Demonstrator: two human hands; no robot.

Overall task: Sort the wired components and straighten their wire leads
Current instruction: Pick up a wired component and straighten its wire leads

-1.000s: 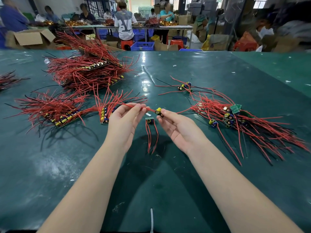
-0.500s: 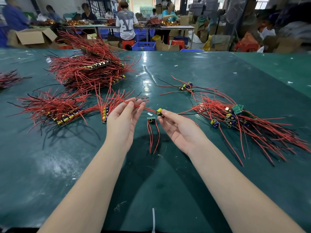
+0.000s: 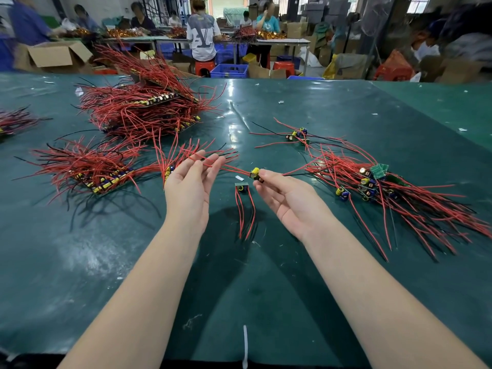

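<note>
Green work table (image 3: 319,262), seen from above my hands, with the job judged roughly past its midpoint. Largest is the far-left heap of finished boards (image 3: 143,110), stacked in rows with their red leads fanned outward; nearer on the left lies a second sorted row (image 3: 95,171), and just beside my left hand a short third row (image 3: 170,166) is being built, its leads also combed one way. A further cluster at the far left edge (image 3: 13,122) is cut off by the frame, so I cannot tell its state. On my right the unsorted pile (image 3: 394,193) remains sizeable, its boards tumbled and its wires crossing at all angles, and a small loose group (image 3: 298,135) lies well apart beyond it; both are, in my judgement, work left to do. Directly between my forearms one single board (image 3: 241,188) rests on the table with its two red leads trailing toward me, fairly straight. My right hand (image 3: 287,198) pinches the component in hand (image 3: 255,174), a small board with a yellow capacitor, at the fingertips, palm up. My left hand (image 3: 191,187) is spread palm up with fingers nearly straight, the board's red lead (image 3: 213,165) running across the fingertips; this lead looks drawn taut, so straightening of this piece appears under way.
</note>
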